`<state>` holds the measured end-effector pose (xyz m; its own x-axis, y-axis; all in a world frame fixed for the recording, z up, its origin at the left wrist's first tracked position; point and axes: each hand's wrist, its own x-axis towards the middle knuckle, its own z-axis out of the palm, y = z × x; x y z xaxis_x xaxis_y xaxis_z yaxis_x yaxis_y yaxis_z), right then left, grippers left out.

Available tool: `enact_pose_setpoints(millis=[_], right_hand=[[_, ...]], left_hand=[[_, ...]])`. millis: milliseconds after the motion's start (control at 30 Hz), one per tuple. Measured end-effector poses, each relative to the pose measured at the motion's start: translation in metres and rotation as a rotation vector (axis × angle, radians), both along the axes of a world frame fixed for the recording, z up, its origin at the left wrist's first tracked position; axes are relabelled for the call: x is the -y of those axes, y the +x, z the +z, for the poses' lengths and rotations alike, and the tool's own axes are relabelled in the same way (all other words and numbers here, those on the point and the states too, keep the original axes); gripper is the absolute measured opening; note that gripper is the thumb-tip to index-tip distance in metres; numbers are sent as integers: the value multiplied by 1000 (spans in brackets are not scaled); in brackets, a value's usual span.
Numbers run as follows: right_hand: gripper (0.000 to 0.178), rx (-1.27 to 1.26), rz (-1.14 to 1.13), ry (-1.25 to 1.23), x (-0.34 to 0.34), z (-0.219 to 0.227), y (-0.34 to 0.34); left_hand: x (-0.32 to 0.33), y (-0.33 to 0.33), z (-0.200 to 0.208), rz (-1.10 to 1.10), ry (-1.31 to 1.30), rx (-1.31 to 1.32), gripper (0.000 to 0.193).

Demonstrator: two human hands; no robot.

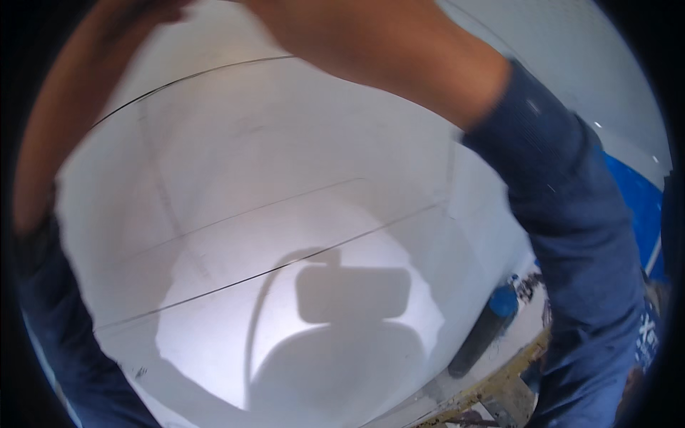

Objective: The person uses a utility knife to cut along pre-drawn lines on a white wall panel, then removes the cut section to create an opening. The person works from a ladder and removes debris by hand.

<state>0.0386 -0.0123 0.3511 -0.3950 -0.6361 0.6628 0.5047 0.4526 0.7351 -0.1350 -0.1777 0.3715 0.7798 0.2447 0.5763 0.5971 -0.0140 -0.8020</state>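
Note:
Both my arms are raised in front of a pale, smooth wall (pixel 235 150). My left hand (pixel 165 8) shows only in part at the top edge, dark and blurred, and its fingers cannot be made out. The wrist end of my right hand (pixel 303 21) reaches the top edge from the right, with the fingers cut off by the frame. Whether either hand holds anything is hidden. Dark blue sleeves are pushed up both forearms. Thin dark lines and a fainter pencil-like line run across the wall between my arms.
A dark cylinder with a blue top (pixel 504 301) leans at the lower right. Beside it lies a stained, cluttered surface (pixel 510 392). A blue panel (pixel 635 207) stands behind my right arm. Shadows of a head-shaped outline and my arms fall on the wall.

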Motion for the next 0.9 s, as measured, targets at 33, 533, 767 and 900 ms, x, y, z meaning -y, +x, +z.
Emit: enact_pose_setpoints(millis=[33,533,767,900], right_hand=[[13,2,-13,-24,1,-4,4],[16,6,-284,-213,-67,-45,59],[16,54,-309,-164,-62,-21,61],[14,61,-371,-130,-72,-21,30]], left_hand=[[-11,-22,-3,8,-103,205,26],[-104,-94,-27,-210,-303,426,11],[-104,-88,-10,-201,-251,328,11],[-111,-81,-13,-118,-241,384,11]])
